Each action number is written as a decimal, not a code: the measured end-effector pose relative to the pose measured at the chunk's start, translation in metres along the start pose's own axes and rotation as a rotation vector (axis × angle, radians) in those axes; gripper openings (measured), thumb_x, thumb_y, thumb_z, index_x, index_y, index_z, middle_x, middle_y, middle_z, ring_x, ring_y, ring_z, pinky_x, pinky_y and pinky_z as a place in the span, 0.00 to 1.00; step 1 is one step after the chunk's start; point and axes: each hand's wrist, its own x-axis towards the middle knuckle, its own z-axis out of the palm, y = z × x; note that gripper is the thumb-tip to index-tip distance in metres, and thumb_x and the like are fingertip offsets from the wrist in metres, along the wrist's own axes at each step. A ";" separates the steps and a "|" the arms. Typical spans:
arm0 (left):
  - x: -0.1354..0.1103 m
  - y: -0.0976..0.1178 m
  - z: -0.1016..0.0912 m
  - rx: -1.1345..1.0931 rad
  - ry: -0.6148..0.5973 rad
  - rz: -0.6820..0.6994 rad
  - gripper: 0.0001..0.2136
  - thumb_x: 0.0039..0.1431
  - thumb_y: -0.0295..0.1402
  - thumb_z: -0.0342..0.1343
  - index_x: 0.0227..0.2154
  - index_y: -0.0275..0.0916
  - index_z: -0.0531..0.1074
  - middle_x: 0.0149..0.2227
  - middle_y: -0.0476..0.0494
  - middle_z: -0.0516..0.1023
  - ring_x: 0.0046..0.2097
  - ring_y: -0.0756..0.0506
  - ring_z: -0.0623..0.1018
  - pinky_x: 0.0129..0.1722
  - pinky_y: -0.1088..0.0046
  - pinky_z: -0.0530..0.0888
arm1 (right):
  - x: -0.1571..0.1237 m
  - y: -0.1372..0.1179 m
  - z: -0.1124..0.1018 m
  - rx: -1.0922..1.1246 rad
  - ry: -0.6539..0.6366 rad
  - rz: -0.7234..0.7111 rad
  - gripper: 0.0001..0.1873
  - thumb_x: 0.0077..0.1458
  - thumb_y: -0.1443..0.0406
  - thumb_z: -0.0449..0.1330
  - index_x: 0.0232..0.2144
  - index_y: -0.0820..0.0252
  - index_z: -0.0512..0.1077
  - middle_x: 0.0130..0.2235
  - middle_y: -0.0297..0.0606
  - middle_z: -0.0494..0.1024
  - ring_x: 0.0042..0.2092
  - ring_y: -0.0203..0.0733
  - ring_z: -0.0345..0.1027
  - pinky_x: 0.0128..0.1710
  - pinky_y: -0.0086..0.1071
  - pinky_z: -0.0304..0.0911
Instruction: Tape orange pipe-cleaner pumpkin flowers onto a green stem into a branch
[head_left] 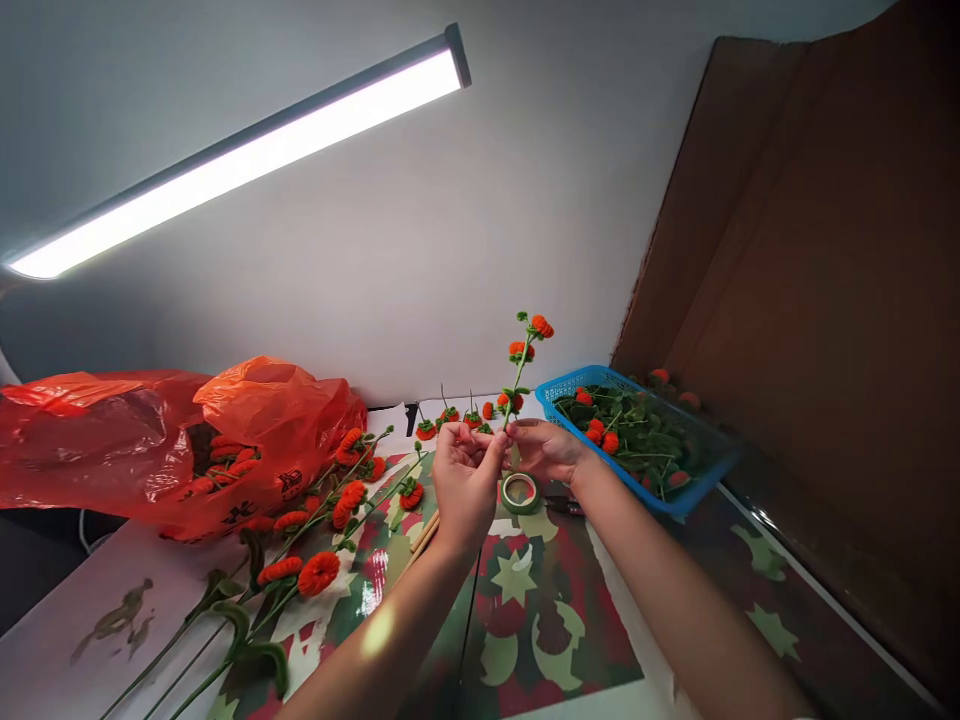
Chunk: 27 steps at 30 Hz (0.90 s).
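My left hand [466, 485] is closed in a pinch at the lower part of a handmade flower stem [519, 375]. The stem stands upright, leaning slightly right, with fuzzy orange blooms and small green buds along it. My right hand [551, 450] meets it from the other side, its fingertips closed on the stem's base. A pale green strip hangs below the fingertips toward a roll of green tape [520, 493] on the table. The exact grip of the fingers on the strip is hidden.
Finished orange flower stems [319, 573] lie at left beside a red plastic bag [277, 415] holding more blooms. Loose blooms [426, 430] sit behind my hands. A blue basket [551, 392] of greenery stands right, near dark-handled pliers or cutters [562, 505] and a cardboard panel [787, 250].
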 end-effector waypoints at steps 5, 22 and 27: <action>0.003 0.001 -0.001 -0.149 -0.068 -0.134 0.21 0.43 0.32 0.65 0.25 0.41 0.52 0.20 0.56 0.70 0.20 0.56 0.68 0.21 0.82 0.64 | 0.003 0.006 0.000 0.037 -0.025 -0.053 0.14 0.34 0.63 0.71 0.23 0.62 0.72 0.22 0.31 0.72 0.28 0.34 0.66 0.29 0.30 0.59; 0.004 -0.004 -0.002 -0.003 -0.035 -0.197 0.17 0.45 0.45 0.61 0.22 0.34 0.68 0.16 0.55 0.64 0.16 0.58 0.61 0.13 0.84 0.56 | 0.003 0.002 0.024 -0.173 0.151 -0.325 0.15 0.34 0.60 0.71 0.21 0.62 0.71 0.21 0.30 0.71 0.23 0.31 0.63 0.25 0.27 0.60; 0.008 0.007 -0.001 -0.378 -0.206 -0.437 0.14 0.47 0.40 0.62 0.21 0.36 0.65 0.13 0.60 0.54 0.13 0.60 0.50 0.09 0.87 0.49 | 0.004 0.006 0.024 -0.151 0.119 -0.430 0.13 0.36 0.58 0.70 0.22 0.59 0.74 0.24 0.31 0.73 0.30 0.32 0.65 0.36 0.30 0.60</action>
